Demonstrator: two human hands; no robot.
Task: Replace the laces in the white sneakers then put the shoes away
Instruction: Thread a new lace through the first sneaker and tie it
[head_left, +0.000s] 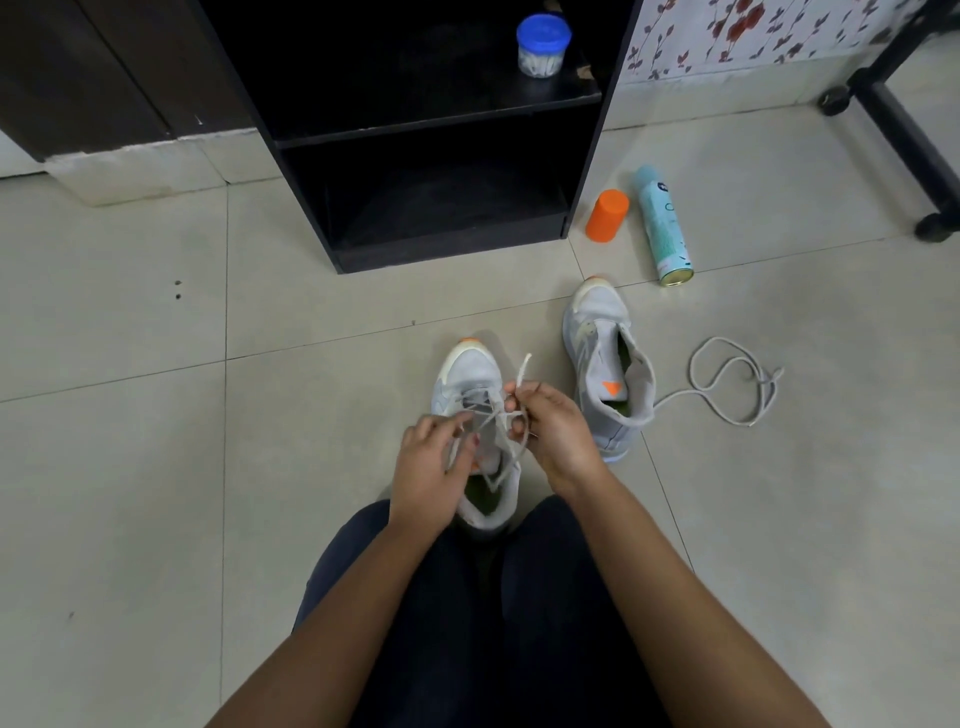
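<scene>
Left grip and right grip pinch lace over sneaker.

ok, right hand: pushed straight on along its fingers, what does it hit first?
Likely the toe of the near sneaker, just past the lace the right hand pinches; height is unclear, so it may pass over.

Pale grey sneakers (orange toe tips), orange cap, teal spray can, black shelf.

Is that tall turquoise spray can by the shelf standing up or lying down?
Lying down. The spray can rests lengthwise on the floor, its round metal base facing the camera, beside an orange cylinder.
</scene>
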